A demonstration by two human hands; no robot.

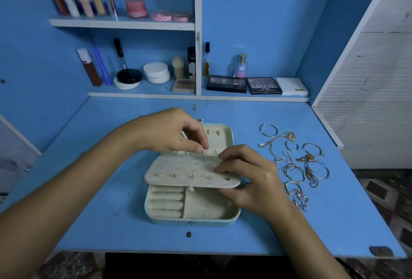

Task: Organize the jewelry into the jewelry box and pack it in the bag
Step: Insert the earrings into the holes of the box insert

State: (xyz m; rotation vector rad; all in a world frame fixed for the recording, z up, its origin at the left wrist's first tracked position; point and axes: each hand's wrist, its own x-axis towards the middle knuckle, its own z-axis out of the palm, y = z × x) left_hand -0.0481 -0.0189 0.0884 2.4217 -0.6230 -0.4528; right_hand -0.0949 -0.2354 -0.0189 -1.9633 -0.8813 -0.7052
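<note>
Open jewelry box [194,211] at the middle of the blue counter [111,223], lid tipped away toward the far side, cream lining showing. Near-left compartment filled with ring rolls [166,200]; near-right compartment bare. Above the tray, a cream earring panel [189,171], lifted and held roughly level, dotted with small holes and a row of studs along its near edge. Left hand [169,133] over the far part of the box, fingers curled, thumb and fingertips pinching at the gathered pocket of the lid. Right hand [252,178] at the right end of the earring panel, fingers curled, thumb under and fingers over its edge, gripping it. Loose jewelry [296,165], bangles and chains in a heap, on the counter just right of the box, apart from it. Makeup palettes [245,85] and bottles on the far shelf [142,94].
</note>
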